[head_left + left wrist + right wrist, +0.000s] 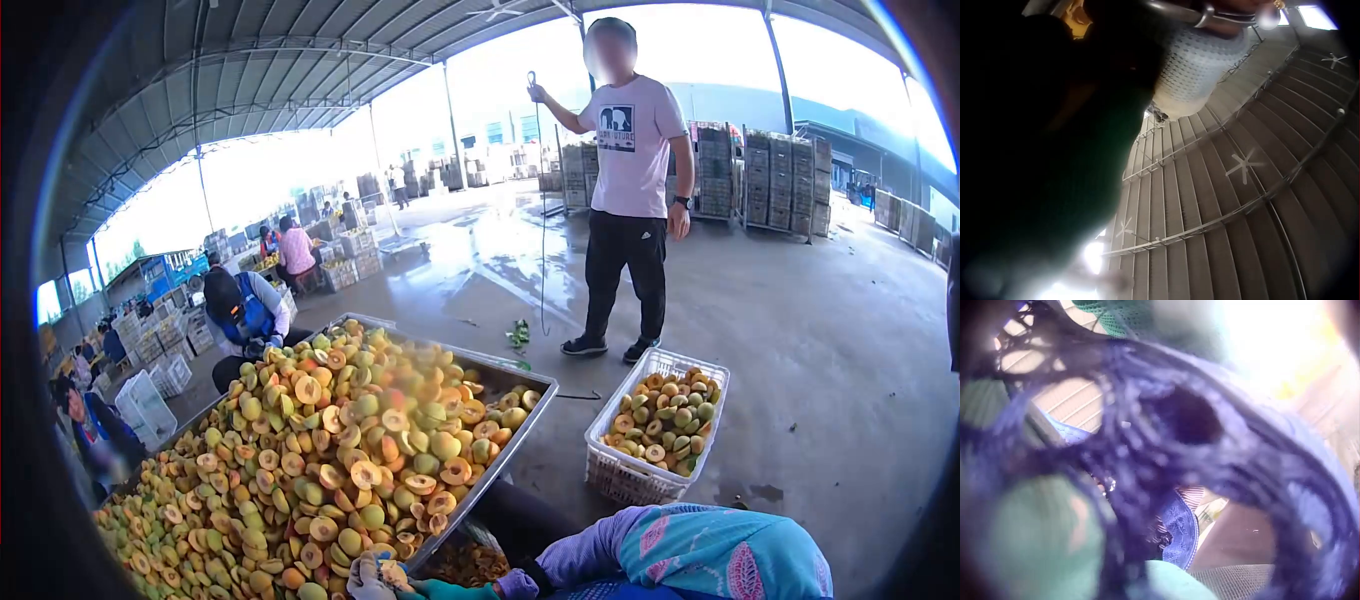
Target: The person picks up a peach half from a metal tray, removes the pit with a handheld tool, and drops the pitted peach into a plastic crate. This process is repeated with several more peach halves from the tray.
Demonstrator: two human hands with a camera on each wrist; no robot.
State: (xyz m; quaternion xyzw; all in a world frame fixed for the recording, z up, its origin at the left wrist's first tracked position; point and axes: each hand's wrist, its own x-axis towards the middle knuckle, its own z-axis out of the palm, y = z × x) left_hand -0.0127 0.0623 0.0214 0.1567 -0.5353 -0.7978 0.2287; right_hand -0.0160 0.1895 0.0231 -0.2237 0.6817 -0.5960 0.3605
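Observation:
At the bottom edge of the head view, my left hand in a greyish glove grips a pale orange fruit piece. Close against it on the right is my right hand in a green glove, its fingers mostly hidden. A whitish textured glove finger lies under a curved metal tool in the left wrist view; which hand holds the tool is unclear. Blurred purple fabric covers much of the right wrist view. Beyond my hands, halved fruit lies heaped on a metal-edged table.
A white crate of halved fruit stands on the floor at right. A standing person holds up a long thin hooked rod. Another person bends at the table's far side. Stacked crates stand behind.

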